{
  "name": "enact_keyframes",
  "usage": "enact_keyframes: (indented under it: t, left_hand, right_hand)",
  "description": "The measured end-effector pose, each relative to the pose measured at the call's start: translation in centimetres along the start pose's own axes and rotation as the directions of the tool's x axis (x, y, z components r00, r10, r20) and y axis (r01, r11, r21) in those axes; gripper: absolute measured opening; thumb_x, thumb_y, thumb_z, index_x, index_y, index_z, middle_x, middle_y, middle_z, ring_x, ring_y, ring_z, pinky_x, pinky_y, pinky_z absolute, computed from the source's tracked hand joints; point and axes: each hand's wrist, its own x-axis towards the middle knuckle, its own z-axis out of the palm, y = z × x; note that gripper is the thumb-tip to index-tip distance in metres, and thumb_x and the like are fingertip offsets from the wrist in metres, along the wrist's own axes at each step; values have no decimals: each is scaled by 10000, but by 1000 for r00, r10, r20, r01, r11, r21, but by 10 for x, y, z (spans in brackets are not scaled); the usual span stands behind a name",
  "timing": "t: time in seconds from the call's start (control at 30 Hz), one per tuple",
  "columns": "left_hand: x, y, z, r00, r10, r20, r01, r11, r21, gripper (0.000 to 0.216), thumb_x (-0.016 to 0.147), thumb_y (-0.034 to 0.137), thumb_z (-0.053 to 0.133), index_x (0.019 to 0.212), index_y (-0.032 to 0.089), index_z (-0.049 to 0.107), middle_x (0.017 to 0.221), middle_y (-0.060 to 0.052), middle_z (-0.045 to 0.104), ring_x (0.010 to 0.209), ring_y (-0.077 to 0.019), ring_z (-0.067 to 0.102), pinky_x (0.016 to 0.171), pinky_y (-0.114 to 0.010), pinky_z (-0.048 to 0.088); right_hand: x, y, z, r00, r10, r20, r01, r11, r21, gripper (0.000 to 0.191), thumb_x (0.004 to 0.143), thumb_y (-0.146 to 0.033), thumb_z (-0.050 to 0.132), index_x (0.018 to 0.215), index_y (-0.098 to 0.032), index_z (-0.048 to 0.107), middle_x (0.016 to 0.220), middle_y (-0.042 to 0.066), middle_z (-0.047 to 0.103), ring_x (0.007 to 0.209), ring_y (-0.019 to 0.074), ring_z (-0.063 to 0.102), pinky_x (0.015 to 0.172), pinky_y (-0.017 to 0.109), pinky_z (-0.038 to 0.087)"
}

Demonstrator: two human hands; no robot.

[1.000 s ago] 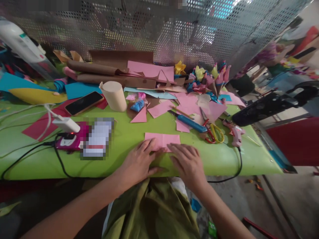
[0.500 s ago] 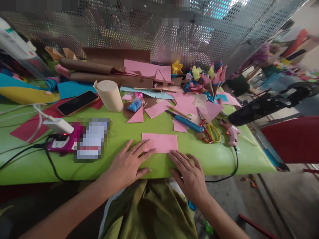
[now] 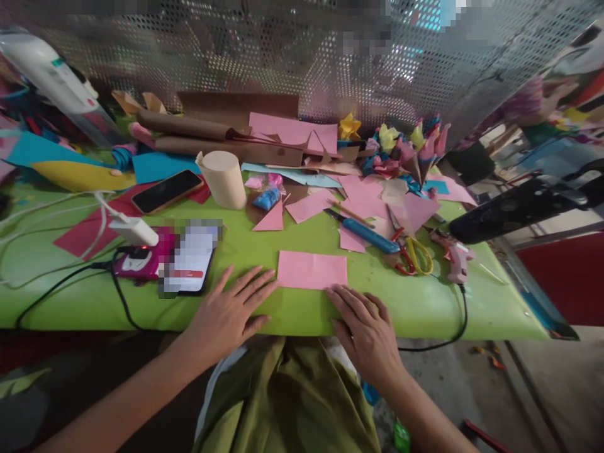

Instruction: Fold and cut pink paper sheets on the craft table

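A rectangle of pink paper (image 3: 312, 270) lies flat on the green table (image 3: 264, 314) in front of me, with a faint crease near its middle. My left hand (image 3: 233, 314) rests with fingers spread at the paper's left edge, the fingertips by its lower left corner. My right hand (image 3: 365, 324) lies flat with its fingertips on the lower right corner. Neither hand grips anything. Beyond the paper are a blue craft knife (image 3: 370, 236), a pencil (image 3: 353, 215) and scissors (image 3: 415, 257) with red and yellow handles.
A phone (image 3: 191, 261) and a magenta power strip (image 3: 146, 258) with cables sit left. Another phone (image 3: 167, 190) lies beside a beige roll (image 3: 223, 179). Rightward are a pink glue gun (image 3: 455, 255) and a black bottle (image 3: 509, 204). Paper scraps and paper flowers (image 3: 415, 148) line the back.
My left hand has slid left off the pink paper to its edge. The right hand stays at the lower right corner. The whole view has shifted slightly.
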Motion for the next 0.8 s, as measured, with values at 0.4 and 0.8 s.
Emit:
enact_keyframes:
  t: [0.4, 0.8]
  left_hand:
    - [21, 29, 12, 993, 101, -68, -103, 994, -34, 612, 988, 485, 392, 1519, 187, 333, 1547, -75, 416, 1423, -250, 374, 1190, -444, 202]
    - [39, 30, 5, 997, 56, -49, -66, 973, -221, 470, 998, 402, 432, 1445, 257, 448, 1424, -60, 569, 1291, -236, 515, 1078, -435, 345]
  right_hand:
    - [4, -7, 1, 998, 67, 2, -67, 998, 6, 488, 947, -253, 500, 1433, -295, 479, 1326, 83, 608, 1209, 282, 524, 1024, 461, 356]
    - [0, 30, -7, 980, 134, -145, -128, 990, 52, 332, 966, -278, 496, 1284, -262, 589, 1166, 67, 702, 1086, 255, 612, 964, 429, 406]
